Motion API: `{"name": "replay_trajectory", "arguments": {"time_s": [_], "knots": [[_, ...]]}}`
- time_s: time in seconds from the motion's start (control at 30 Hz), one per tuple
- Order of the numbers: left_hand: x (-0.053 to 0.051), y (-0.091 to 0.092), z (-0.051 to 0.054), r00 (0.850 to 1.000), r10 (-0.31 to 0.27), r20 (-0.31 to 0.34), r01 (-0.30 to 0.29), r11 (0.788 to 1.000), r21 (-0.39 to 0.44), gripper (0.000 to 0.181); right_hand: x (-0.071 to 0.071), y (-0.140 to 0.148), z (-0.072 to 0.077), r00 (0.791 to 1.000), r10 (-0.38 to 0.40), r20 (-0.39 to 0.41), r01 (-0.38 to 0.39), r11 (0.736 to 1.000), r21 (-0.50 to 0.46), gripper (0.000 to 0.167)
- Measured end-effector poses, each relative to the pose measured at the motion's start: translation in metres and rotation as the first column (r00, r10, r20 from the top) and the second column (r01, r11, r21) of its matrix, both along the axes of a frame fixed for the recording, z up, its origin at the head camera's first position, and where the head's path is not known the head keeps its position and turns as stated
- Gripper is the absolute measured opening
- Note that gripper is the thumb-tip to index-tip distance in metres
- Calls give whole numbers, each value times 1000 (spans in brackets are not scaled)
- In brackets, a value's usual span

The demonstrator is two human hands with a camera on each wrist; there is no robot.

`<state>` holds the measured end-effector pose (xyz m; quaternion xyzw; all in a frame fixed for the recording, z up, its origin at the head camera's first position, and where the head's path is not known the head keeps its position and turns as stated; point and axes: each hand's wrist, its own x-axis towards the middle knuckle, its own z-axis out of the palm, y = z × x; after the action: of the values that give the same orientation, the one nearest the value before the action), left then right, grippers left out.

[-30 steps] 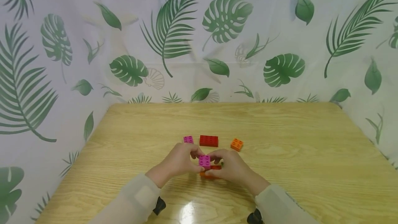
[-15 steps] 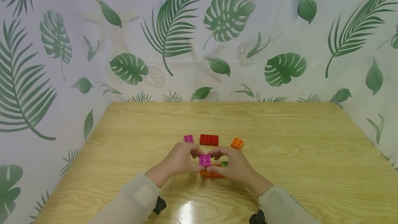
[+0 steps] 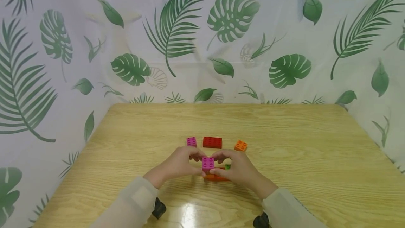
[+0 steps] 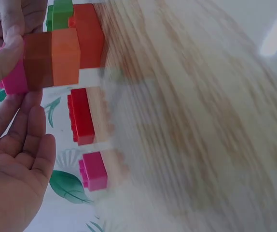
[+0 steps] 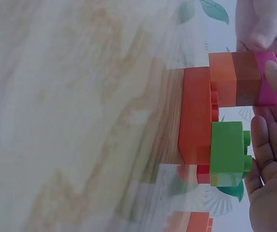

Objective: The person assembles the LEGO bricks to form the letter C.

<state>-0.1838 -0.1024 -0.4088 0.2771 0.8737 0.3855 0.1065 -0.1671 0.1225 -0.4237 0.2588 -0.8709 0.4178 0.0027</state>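
Observation:
A pink brick (image 3: 208, 162) tops a small tower with a brown brick (image 5: 247, 79) and an orange brick (image 5: 222, 79) under it. The tower stands at the left end of a long red-orange brick (image 5: 195, 116), slightly overhanging it. At the other end sits a green brick (image 5: 227, 147). My right hand (image 3: 235, 166) pinches the pink brick between thumb and fingers. Close around the tower's left side is my left hand (image 3: 178, 164), its fingers loosely bent and its thumb beside the brick; in the left wrist view its thumb (image 4: 6, 60) overlaps the pink brick.
Farther back on the wooden table (image 3: 300, 143) lie a second pink brick (image 3: 191, 141), a long red brick (image 3: 212, 142) and a second orange brick (image 3: 241, 145). A leaf-patterned cloth (image 3: 190, 45) hangs behind the table's far edge.
My left hand has shifted slightly left and its thumb has come off the pink brick's front. Earlier my right hand moved up slightly, uncovering more of the green brick.

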Motion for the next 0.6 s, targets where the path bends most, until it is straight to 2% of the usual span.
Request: {"name": "replay_trajectory", "arguments": {"time_s": [0.17, 0.23, 0.33, 0.43, 0.6], "knots": [[-3, -12, -5, 999, 18, 42, -19, 1000, 16, 47, 1, 0, 3, 1000, -4, 11, 4, 1000, 10, 32], [-6, -17, -7, 998, 42, 50, -44, 998, 36, 48, 1, -1, 4, 1000, -8, 14, 8, 1000, 14, 31], [-9, -23, -9, 992, 109, 70, -113, 991, 64, 49, 1, -1, 4, 1000, -16, 17, 15, 1000, 19, 31], [-13, -27, -11, 977, 198, 78, -205, 975, 89, 47, 2, -2, 4, 1000, -20, 24, 20, 1000, 21, 31], [-24, -28, -16, 935, 347, 75, -354, 927, 124, 45, 2, -1, 3, 999, -28, 35, 27, 999, 17, 30]]}}
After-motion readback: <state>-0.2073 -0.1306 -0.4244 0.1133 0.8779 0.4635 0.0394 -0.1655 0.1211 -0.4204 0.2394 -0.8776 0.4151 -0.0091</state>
